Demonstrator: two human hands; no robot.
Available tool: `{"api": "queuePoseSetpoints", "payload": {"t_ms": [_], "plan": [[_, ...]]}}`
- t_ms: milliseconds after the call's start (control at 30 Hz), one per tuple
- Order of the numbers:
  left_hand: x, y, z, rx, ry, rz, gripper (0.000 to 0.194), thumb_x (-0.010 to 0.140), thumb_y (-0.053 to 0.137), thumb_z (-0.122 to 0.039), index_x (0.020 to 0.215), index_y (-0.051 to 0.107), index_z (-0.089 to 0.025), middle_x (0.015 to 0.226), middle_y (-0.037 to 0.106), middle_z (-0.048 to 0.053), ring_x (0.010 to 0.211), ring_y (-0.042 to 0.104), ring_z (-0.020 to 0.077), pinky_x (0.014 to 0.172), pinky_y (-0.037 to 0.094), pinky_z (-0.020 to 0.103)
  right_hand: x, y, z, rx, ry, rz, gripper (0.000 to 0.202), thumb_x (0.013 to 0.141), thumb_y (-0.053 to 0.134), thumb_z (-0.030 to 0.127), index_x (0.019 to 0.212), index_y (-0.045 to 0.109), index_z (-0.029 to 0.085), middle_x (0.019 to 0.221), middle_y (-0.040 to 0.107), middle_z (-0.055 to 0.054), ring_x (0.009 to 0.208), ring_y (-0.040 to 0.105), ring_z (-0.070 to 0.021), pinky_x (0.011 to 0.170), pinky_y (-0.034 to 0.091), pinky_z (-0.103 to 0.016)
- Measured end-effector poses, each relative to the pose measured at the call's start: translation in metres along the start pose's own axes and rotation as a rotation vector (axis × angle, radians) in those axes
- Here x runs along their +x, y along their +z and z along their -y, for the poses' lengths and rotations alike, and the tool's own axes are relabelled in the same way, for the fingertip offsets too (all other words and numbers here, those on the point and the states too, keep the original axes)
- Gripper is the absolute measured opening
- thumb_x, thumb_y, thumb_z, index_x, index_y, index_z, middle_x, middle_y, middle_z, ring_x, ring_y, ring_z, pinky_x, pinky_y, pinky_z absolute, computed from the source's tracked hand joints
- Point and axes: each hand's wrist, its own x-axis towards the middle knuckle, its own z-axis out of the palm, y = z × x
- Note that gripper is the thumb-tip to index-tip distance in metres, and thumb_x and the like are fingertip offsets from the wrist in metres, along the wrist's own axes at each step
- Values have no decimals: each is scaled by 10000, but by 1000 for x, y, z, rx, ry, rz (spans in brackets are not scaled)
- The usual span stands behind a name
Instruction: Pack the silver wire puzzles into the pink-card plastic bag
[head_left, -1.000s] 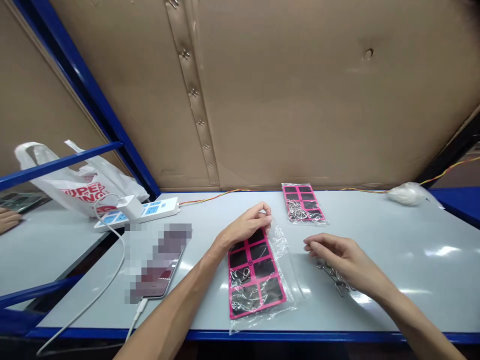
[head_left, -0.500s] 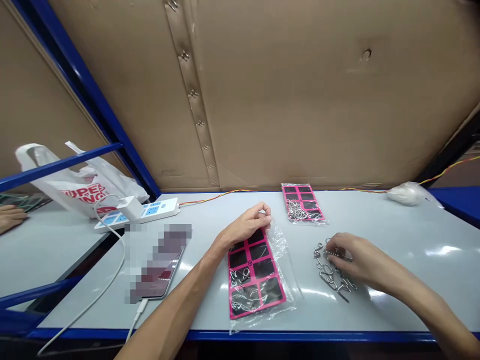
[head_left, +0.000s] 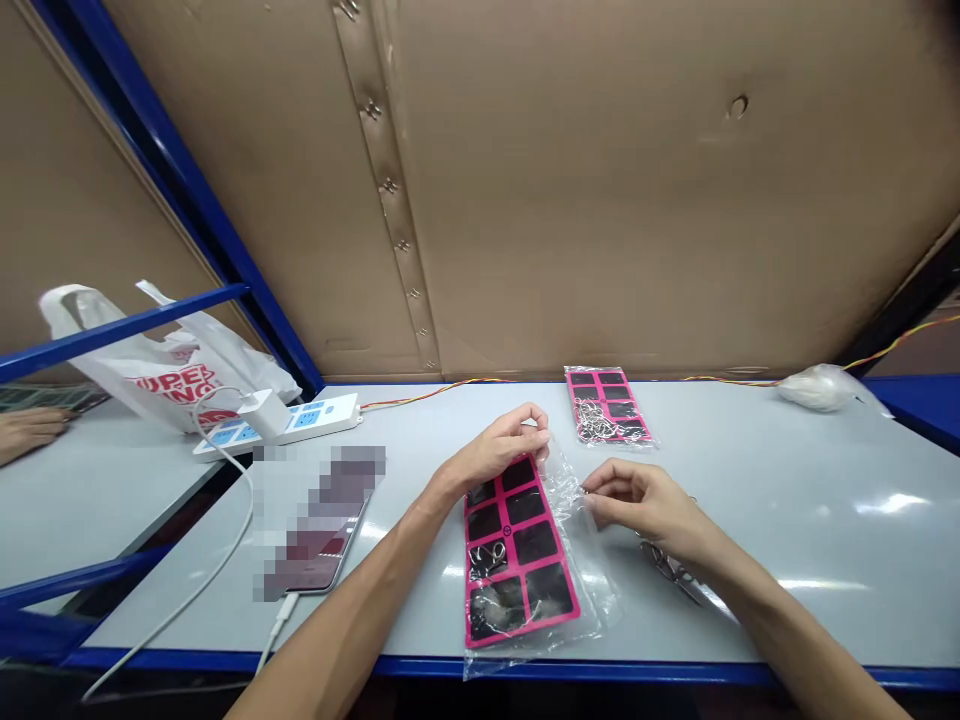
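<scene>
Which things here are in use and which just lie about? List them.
In use: left hand, right hand, clear bag with pink card, loose metal rings.
Lying about: second filled bag, phone, power strip, white shopping bag.

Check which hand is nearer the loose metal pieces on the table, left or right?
Right. The right hand hovers just above and left of the loose metal pieces, its wrist over them. The left hand pinches the top of the clear bag with the pink card, farther away.

Right hand point(head_left: 637, 505) now at bag point(head_left: 577, 520).
</scene>
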Motion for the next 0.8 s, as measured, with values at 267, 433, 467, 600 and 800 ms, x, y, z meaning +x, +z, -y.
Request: {"api": "queuePoseSetpoints", "payload": {"t_ms": [267,433,467,600,800], "plan": [[1,-1,2,-56,-15,5,298,897,630,-472,981,486,-226,684,607,-32,639,612,161,672,477,302,2,27,30,145,41,224,311,745,827,457,909,750,205,715,682,-2,661,593,-161,704,467,-316],[1,-3,2,-29,-18,19,267,907,624,-445,976,480,-230,689,618,-28,666,642,176,682,477,310,-2,32,33,139,67,308,326,790,794,464,1013,757,229,747,703,-14,668,599,-163,715,480,-324],[1,-4,2,-28,-13,22,265,909,621,-442,974,476,-230,687,618,-30,662,641,176,681,477,310,-2,32,32,134,62,299,326,794,791,468,1012,758,228,759,703,-15,671,597,-161,721,484,-325],[1,-5,2,-23,9,6,240,931,596,-420,983,472,-222,692,618,-24,659,636,173,677,470,307,-6,23,27,101,43,253,344,795,780,500,980,759,211,783,705,-29,701,614,-177,724,499,-335],[0,-4,0,16,1,-13,236,922,604,-423,975,494,-221,701,622,-22,669,623,167,724,470,321,-21,-9,18,-63,-24,39,343,881,664,538,982,742,220,953,741,-75,820,653,-221,719,500,-323]]}}
